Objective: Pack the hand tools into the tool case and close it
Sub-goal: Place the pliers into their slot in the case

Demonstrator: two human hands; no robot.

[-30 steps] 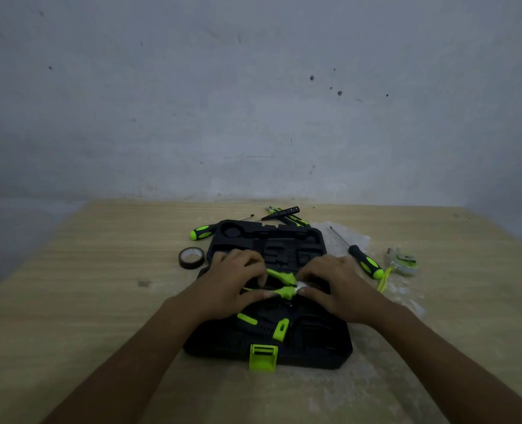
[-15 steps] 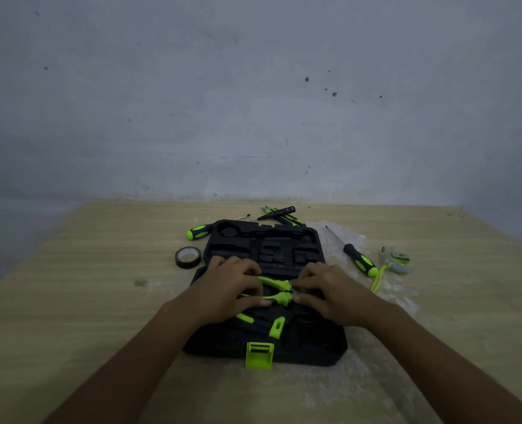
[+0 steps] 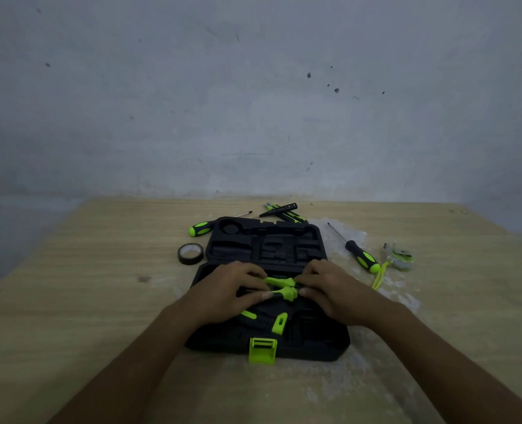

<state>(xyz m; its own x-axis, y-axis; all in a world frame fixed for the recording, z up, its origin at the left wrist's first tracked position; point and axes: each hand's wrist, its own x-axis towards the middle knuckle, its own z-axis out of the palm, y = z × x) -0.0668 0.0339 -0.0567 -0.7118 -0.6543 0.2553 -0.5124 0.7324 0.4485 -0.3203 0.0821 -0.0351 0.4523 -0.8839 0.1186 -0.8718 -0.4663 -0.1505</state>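
An open black tool case (image 3: 265, 240) lies flat on the wooden table (image 3: 85, 301), its green latch (image 3: 262, 350) facing me. My left hand (image 3: 229, 289) and my right hand (image 3: 333, 286) rest over the near half, both with fingertips on a green-handled tool (image 3: 281, 287) lying across that half. What lies under my palms is hidden. Another black and green tool (image 3: 264, 321) sits in the near half below them. The far half shows bare moulded slots.
Left of the case lie a green-handled screwdriver (image 3: 201, 228) and a roll of black tape (image 3: 190, 254). Behind it lie a dark tester pen and pliers (image 3: 282, 209). To the right are a screwdriver (image 3: 360, 255) and a tape measure (image 3: 400, 258) with a yellow strap.
Both hands stayed on the green-handled tool in the near half; their fingers shifted slightly closer around it. Nothing else on the table moved.
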